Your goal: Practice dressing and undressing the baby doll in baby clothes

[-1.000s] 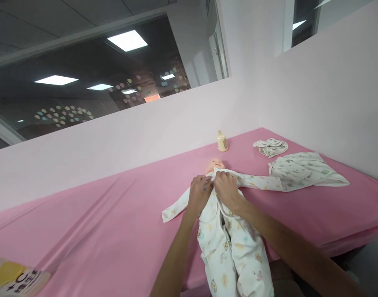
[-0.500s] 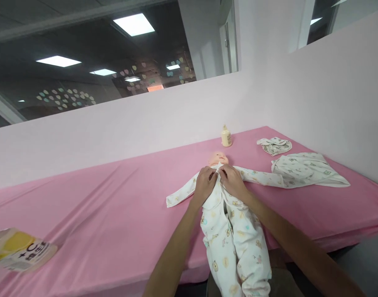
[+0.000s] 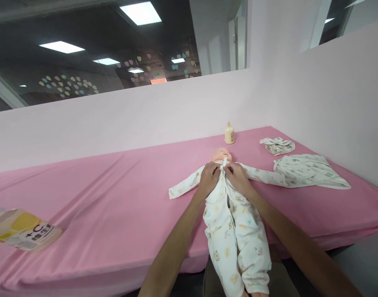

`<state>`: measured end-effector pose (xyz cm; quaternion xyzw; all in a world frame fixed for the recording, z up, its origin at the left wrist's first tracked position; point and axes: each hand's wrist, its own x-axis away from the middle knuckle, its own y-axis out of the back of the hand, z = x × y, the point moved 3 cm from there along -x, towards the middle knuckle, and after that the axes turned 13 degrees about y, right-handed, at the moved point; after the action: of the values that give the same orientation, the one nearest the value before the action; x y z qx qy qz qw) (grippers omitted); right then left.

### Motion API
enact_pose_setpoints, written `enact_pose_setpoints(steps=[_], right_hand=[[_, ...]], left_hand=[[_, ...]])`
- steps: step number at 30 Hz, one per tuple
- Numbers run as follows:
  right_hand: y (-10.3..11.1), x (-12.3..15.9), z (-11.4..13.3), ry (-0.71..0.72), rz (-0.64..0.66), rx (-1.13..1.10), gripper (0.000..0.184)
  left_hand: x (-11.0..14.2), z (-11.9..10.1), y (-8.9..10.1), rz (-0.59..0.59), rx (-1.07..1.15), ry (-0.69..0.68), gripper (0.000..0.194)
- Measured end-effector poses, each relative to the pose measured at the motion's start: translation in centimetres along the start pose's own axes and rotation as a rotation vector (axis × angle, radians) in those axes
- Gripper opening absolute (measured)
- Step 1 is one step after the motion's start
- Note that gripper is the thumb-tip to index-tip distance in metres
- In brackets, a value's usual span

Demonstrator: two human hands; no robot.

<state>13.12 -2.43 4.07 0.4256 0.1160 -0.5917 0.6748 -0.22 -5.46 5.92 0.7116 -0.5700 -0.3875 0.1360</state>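
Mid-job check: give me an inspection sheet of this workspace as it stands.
Surface: pink sheet, wrinkled.
Job's things: doll lying face up in a printed romper, whose legs hang over the front edge.
Clutter: bottle by the wall; small printed cloth; folded garment; yellow packet at far left.
Hands: left hand and right hand both pinch the romper at the collar.
Cables: nothing seen.
Surroundings: pale pink walls, window, ceiling lights.

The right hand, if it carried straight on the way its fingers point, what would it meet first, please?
The right hand, pinching the romper collar, points up and left; it would likely meet the left hand almost at once, or the doll's head. Depth is unclear.
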Motion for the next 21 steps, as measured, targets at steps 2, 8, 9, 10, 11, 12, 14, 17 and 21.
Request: enact_pose_setpoints(steps=[2,8,9,10,11,12,14,17,21], right_hand=[[0.3,0.1,0.1,-0.026,-0.044,0.063,0.023],[1.8,1.7,2.2,-0.137,-0.280,0.196,0.022],[1.6,2.1,2.8,-0.117,-0.226,0.224,0.023],[1.3,2.5,3.5,-0.089,-0.148,0.264,0.024],[1.0,2.8,4.0,-0.058,-0.063,0.319,0.022],[0.7,3.1,4.6,-0.033,0.012,0.384,0.018],[0.4,3.4,5.2,-0.018,0.113,0.496,0.008],[0.7,3.1,5.2,-0.067,0.188,0.540,0.014],[1.5,2.6,5.0,-0.057,0.249,0.547,0.021]], left_hand=[[-0.1,0.0,0.0,-0.011,0.007,0.044,0.020],[0.0,0.5,0.1,-0.107,0.009,0.165,0.014],[0.0,0.5,0.1,-0.106,0.007,0.167,0.015],[0.1,0.6,0.1,-0.100,0.008,0.168,0.016],[0.1,0.6,0.0,-0.089,0.013,0.171,0.018],[0.1,0.7,0.0,-0.078,0.021,0.176,0.019],[0.1,0.8,0.0,-0.061,0.033,0.189,0.020],[0.2,0.9,-0.2,-0.043,0.013,0.198,0.016],[0.6,-0.1,0.5,-0.115,-0.069,0.160,0.024]])
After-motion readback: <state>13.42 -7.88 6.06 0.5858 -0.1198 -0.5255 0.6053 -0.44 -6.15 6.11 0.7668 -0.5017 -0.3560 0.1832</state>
